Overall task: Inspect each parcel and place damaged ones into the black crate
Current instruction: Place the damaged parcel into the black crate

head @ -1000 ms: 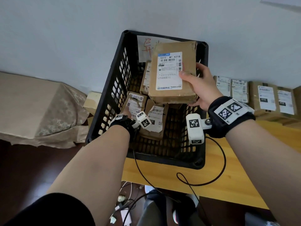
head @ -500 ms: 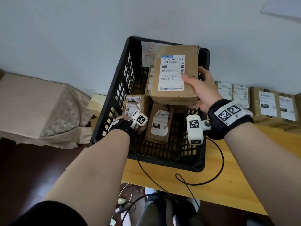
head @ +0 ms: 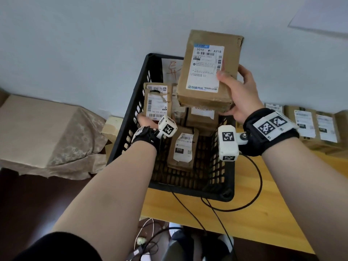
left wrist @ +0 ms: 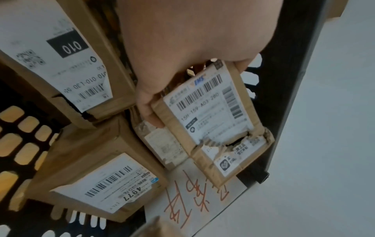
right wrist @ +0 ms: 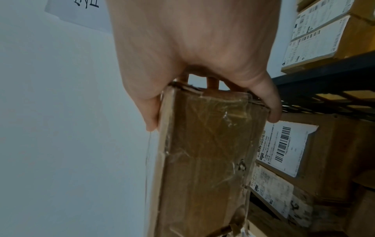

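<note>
A black slatted crate [head: 130, 117] stands on the wooden table, against the wall. My right hand [head: 243, 95] grips a large brown parcel [head: 209, 70] with a white label and holds it up above the crate's far end; its taped side [right wrist: 205, 157] fills the right wrist view. Inside the crate my left hand [head: 146, 121] grips a small torn parcel [head: 157, 100] by its near end. The tear in its label [left wrist: 233, 142] shows in the left wrist view. Other parcels lie in the crate, among them one marked 010 [head: 182, 147] and one marked 4977 [left wrist: 105, 186].
A row of labelled parcels [head: 312, 125] lines the wall on the table at right. A cloth-covered box [head: 47, 132] sits to the crate's left, off the table. Black cables [head: 244, 204] loop over the wooden table [head: 273, 223]. A sheet with red writing [head: 172, 72] stands inside the crate's far wall.
My right hand has raised the large parcel higher above the crate. My left hand has lifted the small torn parcel up off the crate's floor at its left side.
</note>
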Action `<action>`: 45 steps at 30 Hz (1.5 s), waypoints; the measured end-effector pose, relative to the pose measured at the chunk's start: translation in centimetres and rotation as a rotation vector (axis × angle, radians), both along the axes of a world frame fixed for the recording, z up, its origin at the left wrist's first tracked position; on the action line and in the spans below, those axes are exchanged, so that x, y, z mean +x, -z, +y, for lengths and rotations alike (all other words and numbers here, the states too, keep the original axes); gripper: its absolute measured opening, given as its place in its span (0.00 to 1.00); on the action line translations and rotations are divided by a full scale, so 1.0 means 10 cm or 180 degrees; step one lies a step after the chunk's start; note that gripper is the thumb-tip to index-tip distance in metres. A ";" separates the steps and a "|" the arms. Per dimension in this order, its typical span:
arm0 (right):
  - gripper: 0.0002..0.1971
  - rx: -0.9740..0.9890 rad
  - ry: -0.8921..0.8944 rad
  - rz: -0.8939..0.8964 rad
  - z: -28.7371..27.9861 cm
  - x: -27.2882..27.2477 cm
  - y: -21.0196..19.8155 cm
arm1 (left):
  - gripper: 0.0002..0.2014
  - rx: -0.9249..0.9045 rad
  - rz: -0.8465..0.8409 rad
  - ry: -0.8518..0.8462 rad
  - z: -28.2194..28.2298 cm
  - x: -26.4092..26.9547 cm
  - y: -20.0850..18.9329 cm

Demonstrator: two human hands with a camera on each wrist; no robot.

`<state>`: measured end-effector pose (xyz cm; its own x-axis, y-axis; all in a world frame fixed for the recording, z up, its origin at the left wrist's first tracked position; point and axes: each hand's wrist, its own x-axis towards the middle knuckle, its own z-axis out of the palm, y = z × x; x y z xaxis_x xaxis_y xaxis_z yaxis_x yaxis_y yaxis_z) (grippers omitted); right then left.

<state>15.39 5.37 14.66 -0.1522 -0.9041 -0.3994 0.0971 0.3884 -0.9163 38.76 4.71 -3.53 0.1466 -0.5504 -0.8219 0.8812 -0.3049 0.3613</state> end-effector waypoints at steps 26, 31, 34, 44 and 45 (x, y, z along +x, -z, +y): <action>0.33 0.0143 0.0053 0.0151 -0.02 -0.17 0.30 | 0.48 -0.0014 -0.0786 0.1003 -0.29 -0.10 0.31; 0.33 0.0135 0.0094 0.0142 -0.03 -0.23 0.41 | 0.64 0.0177 -0.0761 0.1068 -0.49 0.07 0.88; 0.33 0.0138 0.0070 0.0169 -0.04 -0.21 0.45 | 0.59 0.0129 -0.0487 0.0887 -0.42 0.05 0.70; 0.34 0.0111 0.0036 0.0188 -0.09 -0.19 0.54 | 0.38 -0.0306 -0.0085 0.1085 -0.15 -0.05 0.20; 0.34 0.0118 0.0032 0.0183 -0.08 -0.18 0.54 | 0.39 -0.0323 -0.0147 0.1150 -0.11 -0.04 0.18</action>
<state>13.62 4.53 9.31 -0.1847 -0.8871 -0.4230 0.0489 0.4216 -0.9055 38.36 3.59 -5.38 -0.0363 -0.6518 -0.7576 0.7054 -0.5537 0.4426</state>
